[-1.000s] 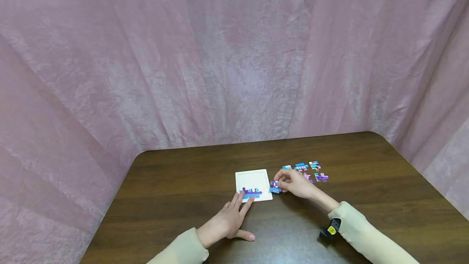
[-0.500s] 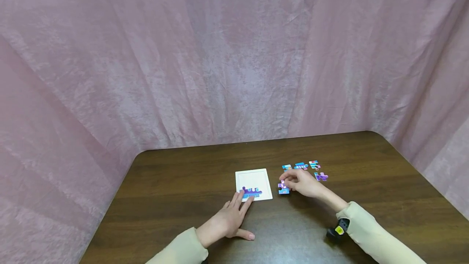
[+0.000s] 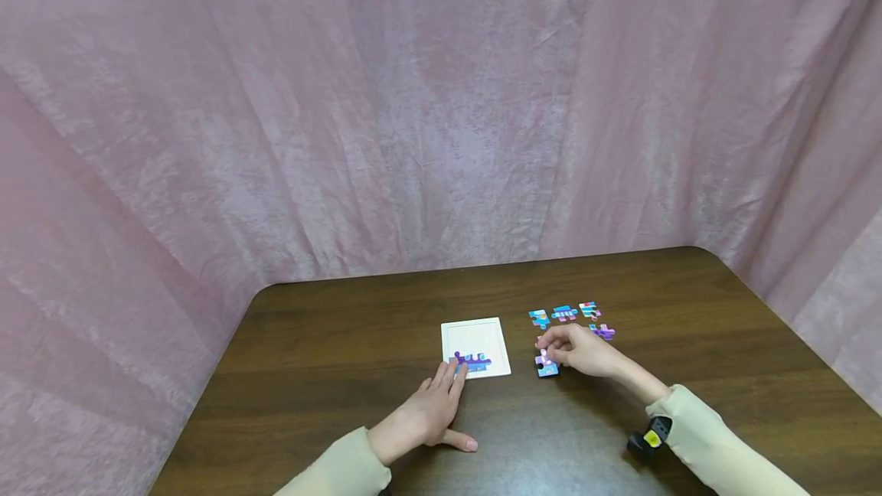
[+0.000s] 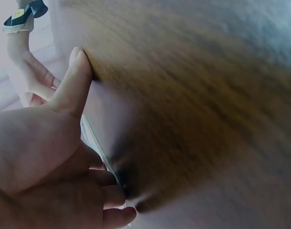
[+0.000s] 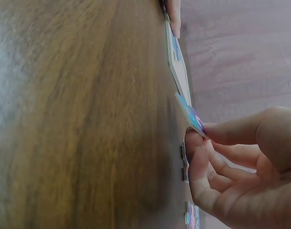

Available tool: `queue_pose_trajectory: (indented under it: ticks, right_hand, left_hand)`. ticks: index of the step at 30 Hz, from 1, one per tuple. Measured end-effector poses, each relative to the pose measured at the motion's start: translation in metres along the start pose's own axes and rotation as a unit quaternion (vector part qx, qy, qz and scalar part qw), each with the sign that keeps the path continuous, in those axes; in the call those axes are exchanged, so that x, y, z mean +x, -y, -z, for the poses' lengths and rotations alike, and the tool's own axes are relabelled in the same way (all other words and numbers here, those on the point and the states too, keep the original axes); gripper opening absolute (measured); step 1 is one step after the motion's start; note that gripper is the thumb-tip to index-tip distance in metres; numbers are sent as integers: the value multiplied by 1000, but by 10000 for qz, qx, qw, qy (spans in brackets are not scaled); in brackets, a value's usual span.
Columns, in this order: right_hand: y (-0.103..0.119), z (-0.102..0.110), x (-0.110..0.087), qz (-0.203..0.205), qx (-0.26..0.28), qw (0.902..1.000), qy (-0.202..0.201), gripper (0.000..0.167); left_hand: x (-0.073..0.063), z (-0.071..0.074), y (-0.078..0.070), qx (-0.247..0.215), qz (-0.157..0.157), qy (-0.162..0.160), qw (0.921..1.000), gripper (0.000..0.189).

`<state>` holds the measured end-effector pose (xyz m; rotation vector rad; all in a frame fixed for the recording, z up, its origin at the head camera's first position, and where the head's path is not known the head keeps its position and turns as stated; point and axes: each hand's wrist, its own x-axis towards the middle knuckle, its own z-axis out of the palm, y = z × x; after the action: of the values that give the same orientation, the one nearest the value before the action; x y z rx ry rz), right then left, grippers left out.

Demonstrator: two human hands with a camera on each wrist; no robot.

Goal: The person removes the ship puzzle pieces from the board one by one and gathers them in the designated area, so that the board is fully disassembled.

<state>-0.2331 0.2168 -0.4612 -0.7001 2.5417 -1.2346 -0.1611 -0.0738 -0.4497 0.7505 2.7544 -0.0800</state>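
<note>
A blue and purple jigsaw piece (image 3: 547, 367) is pinched between the thumb and fingers of my right hand (image 3: 584, 350). In the right wrist view the jigsaw piece (image 5: 189, 114) appears tilted above the table. Left of it lies a square white puzzle tray (image 3: 475, 329), with purple and blue pieces (image 3: 474, 362) along its near edge. The extended fingers of my left hand (image 3: 427, 413) rest on the tray's near left corner and those pieces, covering part of them. Its thumb is spread to the side.
Several loose jigsaw pieces lie beyond my right hand, among them a blue one (image 3: 564, 314), a striped one (image 3: 589, 310) and a purple one (image 3: 603, 332). The brown wooden table (image 3: 331, 343) ends at a pink curtain (image 3: 441, 136).
My right hand has moved right and nearer to me, carrying the jigsaw piece away from the tray's right edge. My left hand stays at the tray, its index finger shifted slightly left.
</note>
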Motion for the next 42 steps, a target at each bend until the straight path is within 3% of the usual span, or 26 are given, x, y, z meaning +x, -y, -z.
queue_pose_trajectory:
  ticks: [20, 28, 34, 42]
  right_hand:
    - [-9, 4, -12, -85, 290, 9995, -69, 11]
    - [-12, 3, -12, -85, 50, 9997, -245, 12]
    - [-11, 1, -13, -221, -498, 9974, -472, 28]
    - [-8, 3, -15, -297, -741, 9959, -436, 25]
  left_hand:
    - [2, -2, 0, 26, 199, -35, 9998, 117]
    - [2, -3, 0, 38, 234, 2, 9997, 115]
    - [1, -1, -1, -4, 257, -14, 9997, 115]
    - [2, 0, 0, 52, 257, -5, 9997, 115]
